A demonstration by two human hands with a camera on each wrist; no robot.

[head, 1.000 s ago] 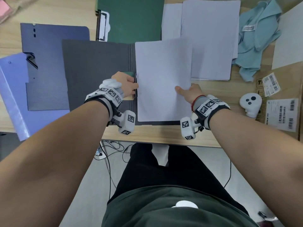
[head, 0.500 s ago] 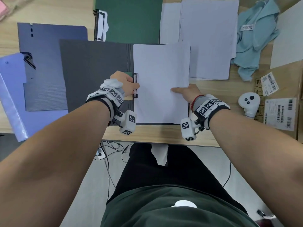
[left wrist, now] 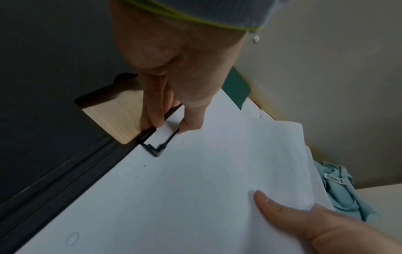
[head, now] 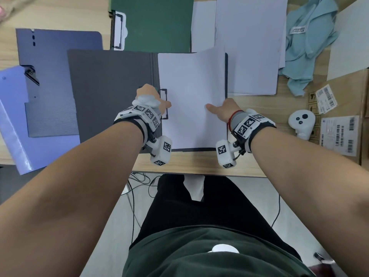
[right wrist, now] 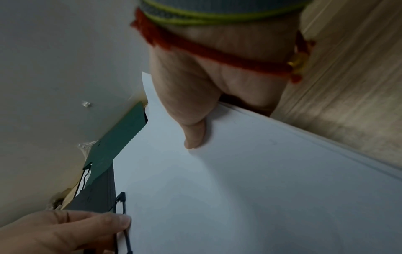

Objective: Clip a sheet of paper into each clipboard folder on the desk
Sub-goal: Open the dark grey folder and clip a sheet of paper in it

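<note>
Pinching the black wire clip (left wrist: 162, 147) at the spine of the open dark grey clipboard folder (head: 111, 90), the left hand (head: 151, 98) has its fingers (left wrist: 152, 110) curled on the clip's lever side and its thumb on the wire frame. The right hand (head: 223, 110) grips the right edge of the white sheet of paper (head: 191, 100), thumb flat on top and the other fingers hidden beneath, so that edge is lifted and the sheet's far right corner curls up. The sheet lies on the folder's right panel with its left edge at the clip.

Compared with 0.5 s ago, the sheet has slid left toward the spine, baring a dark strip of the folder panel along its right side, and the right thumb sits nearer the paper's edge.

A green clipboard folder (head: 157, 21) lies behind on the wooden bench (head: 199, 162), with 2 blue folders (head: 50, 80) to the left, a stack of white paper (head: 251, 47) to the right, and a light blue cloth (head: 311, 41) beyond it.
</note>
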